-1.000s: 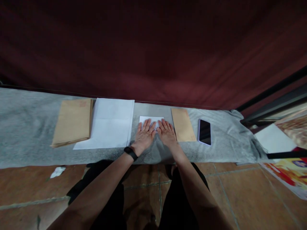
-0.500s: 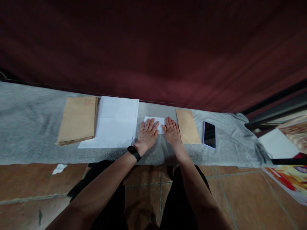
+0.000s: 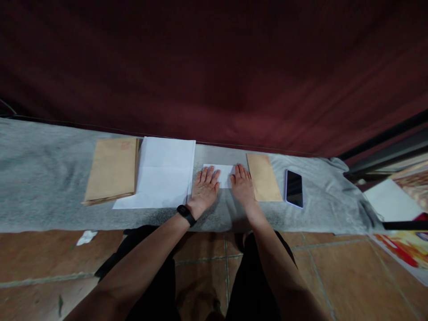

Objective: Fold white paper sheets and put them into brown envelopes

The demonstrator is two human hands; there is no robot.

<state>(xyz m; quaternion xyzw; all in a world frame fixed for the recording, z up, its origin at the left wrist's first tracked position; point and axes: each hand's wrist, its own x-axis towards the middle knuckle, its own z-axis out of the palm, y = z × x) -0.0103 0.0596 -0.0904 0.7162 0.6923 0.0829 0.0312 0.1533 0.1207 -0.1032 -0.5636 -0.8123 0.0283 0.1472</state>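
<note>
So the small white paper [image 3: 226, 176] is lying flat between the two hands, on the gray cloth-covered surface [image 3: 321, 196]. Left hand [image 3: 205, 191] is open, palm down, fingers spread over its left end; right hand [image 3: 243, 187] is open and flat too, at its right end. Neither is gripping anything. Looks to me like that piece is already folded down, just not inside the brown envelope [image 3: 265, 178] right beside the right hand. Left of the left hand, the big white sheets [image 3: 165, 174] lie spread out, with more envelopes [image 3: 112, 169] beyond, so plenty's left.
</note>
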